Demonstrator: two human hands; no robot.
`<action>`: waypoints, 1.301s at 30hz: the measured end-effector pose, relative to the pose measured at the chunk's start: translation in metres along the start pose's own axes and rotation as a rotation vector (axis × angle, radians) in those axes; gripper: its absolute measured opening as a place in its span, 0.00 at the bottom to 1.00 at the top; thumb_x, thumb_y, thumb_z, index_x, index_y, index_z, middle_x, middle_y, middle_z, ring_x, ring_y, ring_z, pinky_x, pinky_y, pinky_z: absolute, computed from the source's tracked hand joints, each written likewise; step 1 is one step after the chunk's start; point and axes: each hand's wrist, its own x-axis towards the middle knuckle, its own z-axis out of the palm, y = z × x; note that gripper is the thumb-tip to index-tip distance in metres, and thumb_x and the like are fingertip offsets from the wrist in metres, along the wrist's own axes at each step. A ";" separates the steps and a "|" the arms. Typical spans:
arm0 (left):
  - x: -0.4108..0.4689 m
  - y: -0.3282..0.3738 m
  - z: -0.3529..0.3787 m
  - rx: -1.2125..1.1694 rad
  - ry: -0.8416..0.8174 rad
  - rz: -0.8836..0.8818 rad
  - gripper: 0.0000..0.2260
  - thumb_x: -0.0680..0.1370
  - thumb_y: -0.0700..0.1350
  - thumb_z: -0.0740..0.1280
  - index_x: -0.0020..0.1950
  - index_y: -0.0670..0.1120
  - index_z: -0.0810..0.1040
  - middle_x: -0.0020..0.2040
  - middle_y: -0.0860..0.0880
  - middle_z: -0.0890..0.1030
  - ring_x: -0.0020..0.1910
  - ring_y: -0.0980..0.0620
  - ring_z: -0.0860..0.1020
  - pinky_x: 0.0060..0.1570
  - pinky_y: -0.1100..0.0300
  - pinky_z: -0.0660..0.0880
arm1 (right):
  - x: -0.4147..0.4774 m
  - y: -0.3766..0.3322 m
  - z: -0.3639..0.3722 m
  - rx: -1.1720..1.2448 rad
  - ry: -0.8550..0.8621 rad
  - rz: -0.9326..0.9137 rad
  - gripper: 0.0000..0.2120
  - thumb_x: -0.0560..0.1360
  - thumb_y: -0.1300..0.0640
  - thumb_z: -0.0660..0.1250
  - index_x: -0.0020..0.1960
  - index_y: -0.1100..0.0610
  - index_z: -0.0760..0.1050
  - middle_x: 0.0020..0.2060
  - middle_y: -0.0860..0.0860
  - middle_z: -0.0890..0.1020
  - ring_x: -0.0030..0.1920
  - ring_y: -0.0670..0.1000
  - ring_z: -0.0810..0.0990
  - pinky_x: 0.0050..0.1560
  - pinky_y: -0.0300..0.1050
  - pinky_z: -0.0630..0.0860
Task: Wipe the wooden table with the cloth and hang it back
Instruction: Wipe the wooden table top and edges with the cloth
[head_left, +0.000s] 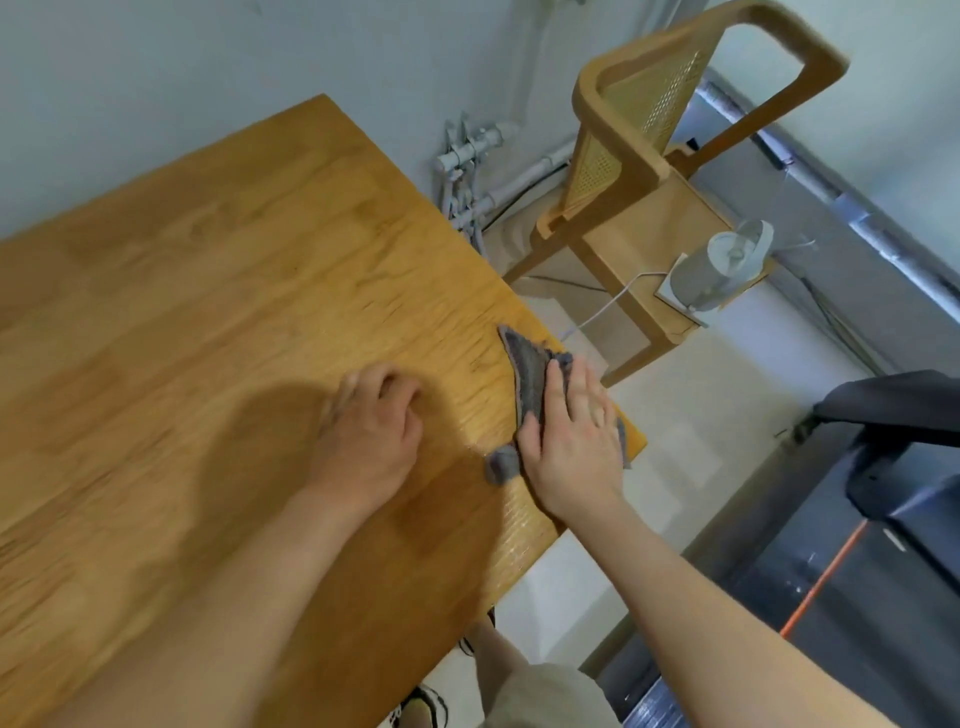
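A grey cloth lies flat on the wooden table close to its right edge. My right hand presses down on the cloth with fingers spread, covering most of it; one corner sticks out ahead of the fingers and a small bunch shows by the thumb. My left hand rests on the tabletop just left of the cloth, fingers curled, holding nothing. A damp streak shines on the wood near the right edge.
A wooden chair with a cane back stands beyond the table's right edge, with a white device and its cable on the seat. Grey pipes run along the wall. A black machine stands at the right.
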 end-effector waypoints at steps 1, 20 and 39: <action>0.019 0.001 0.000 0.019 -0.009 0.033 0.14 0.79 0.46 0.57 0.64 0.50 0.73 0.68 0.48 0.69 0.68 0.46 0.64 0.65 0.46 0.64 | 0.004 0.008 -0.003 -0.016 0.000 -0.023 0.29 0.80 0.47 0.52 0.77 0.60 0.59 0.76 0.61 0.60 0.76 0.61 0.58 0.74 0.57 0.57; 0.080 -0.002 0.015 0.209 0.125 0.065 0.24 0.77 0.48 0.53 0.74 0.47 0.65 0.74 0.47 0.66 0.73 0.47 0.63 0.72 0.46 0.58 | 0.088 0.036 -0.019 0.339 -0.292 0.004 0.21 0.75 0.35 0.60 0.49 0.54 0.70 0.41 0.48 0.74 0.43 0.53 0.74 0.41 0.46 0.68; 0.080 -0.003 0.014 0.176 0.129 0.065 0.22 0.76 0.49 0.54 0.71 0.49 0.69 0.71 0.50 0.69 0.71 0.49 0.65 0.70 0.48 0.59 | 0.059 0.052 -0.022 0.349 -0.307 0.172 0.18 0.78 0.39 0.55 0.41 0.52 0.67 0.33 0.50 0.75 0.38 0.56 0.76 0.37 0.48 0.68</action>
